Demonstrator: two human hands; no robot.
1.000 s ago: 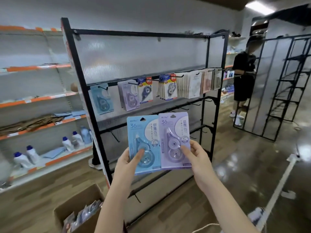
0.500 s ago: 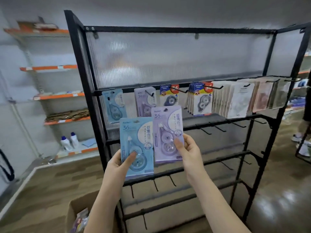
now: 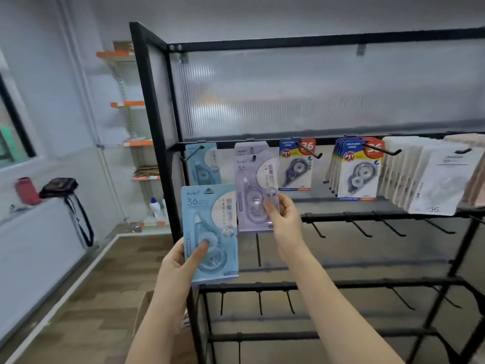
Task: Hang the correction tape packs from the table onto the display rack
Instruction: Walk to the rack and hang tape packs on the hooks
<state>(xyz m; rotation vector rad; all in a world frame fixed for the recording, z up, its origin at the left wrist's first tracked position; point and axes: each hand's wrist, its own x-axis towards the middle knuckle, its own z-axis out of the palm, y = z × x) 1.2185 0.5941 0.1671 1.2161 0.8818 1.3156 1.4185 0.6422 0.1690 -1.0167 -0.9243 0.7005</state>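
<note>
My left hand (image 3: 181, 264) grips a light blue correction tape pack (image 3: 210, 227) upright in front of the black display rack (image 3: 157, 132), below its top hook row. My right hand (image 3: 282, 219) pinches a lilac correction tape pack (image 3: 253, 187) by its lower right, raised so its top reaches the second hook, just in front of a lilac pack (image 3: 249, 148) that hangs there. A blue pack (image 3: 200, 164) hangs on the first hook. Further right hang dark blue packs (image 3: 296, 166), a thicker bunch (image 3: 357, 172) and white packs (image 3: 443, 179).
Lower rails carry several bare black hooks (image 3: 359, 227). A cardboard box (image 3: 143, 311) sits on the floor under my left arm. Orange-edged wall shelves (image 3: 131, 103) stand behind the rack. A red bottle (image 3: 26, 190) and a black bag (image 3: 60, 185) sit on the left ledge.
I have come closer to the rack and the view has swung left. My right hand has lifted the lilac pack up to the second hook, while the blue pack stays lower.
</note>
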